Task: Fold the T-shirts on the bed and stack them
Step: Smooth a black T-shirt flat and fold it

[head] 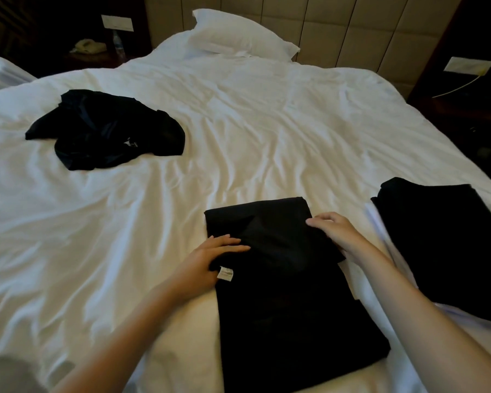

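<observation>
Single head-worn view here, wide-angle, standing at the near edge of the bed (267, 123) and tipped forward and down across it. Closest to the lens, near centre, lies the black T-shirt (284, 293), close enough to fill the bottom of the frame, with the left hand (210, 258) and right hand (335, 231) reaching in from the lower corners. The camera faces up the bed toward the pillow (238, 35) and padded headboard (352, 32) at the far end. Far left it catches a crumpled T-shirt (105, 131) and a telephone (87, 46); near right, a folded stack (451, 245) runs off the edge.
</observation>
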The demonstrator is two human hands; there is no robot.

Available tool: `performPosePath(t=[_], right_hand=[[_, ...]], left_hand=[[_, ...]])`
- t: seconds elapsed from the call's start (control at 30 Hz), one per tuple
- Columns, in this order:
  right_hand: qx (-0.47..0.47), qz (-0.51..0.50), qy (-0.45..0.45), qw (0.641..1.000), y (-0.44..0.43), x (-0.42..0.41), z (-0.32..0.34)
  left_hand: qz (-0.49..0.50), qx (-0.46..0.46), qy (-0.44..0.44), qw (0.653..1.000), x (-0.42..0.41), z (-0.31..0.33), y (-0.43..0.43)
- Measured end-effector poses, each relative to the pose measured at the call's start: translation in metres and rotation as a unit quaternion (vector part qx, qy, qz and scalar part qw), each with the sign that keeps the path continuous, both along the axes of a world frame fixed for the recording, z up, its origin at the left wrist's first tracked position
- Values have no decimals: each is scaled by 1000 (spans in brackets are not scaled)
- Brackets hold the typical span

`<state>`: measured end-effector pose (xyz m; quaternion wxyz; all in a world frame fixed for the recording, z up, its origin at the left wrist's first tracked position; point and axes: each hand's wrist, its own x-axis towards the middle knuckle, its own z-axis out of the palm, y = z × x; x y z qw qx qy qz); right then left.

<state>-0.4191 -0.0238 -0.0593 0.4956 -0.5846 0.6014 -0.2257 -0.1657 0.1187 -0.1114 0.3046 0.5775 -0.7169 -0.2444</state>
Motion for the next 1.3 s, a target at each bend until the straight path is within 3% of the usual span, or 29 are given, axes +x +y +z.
performPosePath(t=[0.13, 0.3, 0.43, 0.57, 0.77, 0.97, 1.1, 1.17, 1.3], right_hand=[[10, 10, 47, 999, 13, -5, 4], [5, -56, 33, 998, 19, -9, 1], [-8, -82, 22, 996, 23, -6, -8], [-43, -89, 38, 994, 28, -2, -10], [-84, -60, 104, 989, 28, 4, -9], [-69, -59, 114, 989, 26, 1, -9], [-47, -70, 96, 992, 27, 1, -8], [-33, -68, 92, 993, 26, 2, -4], [-44, -59, 73, 995, 15, 7, 7]], left_hand=[[54, -50, 65, 995, -8, -7, 16], [121, -132, 57, 982, -14, -7, 32], [161, -129, 75, 976, -18, -6, 39], [267, -114, 130, 948, -24, 0, 39], [293, -103, 82, 947, -33, 6, 39], [301, -176, 61, 935, -28, 1, 42], [292, -130, 80, 944, -25, 7, 48], [333, -93, 126, 930, -23, 12, 49], [349, 53, 207, 913, -16, 31, 24]])
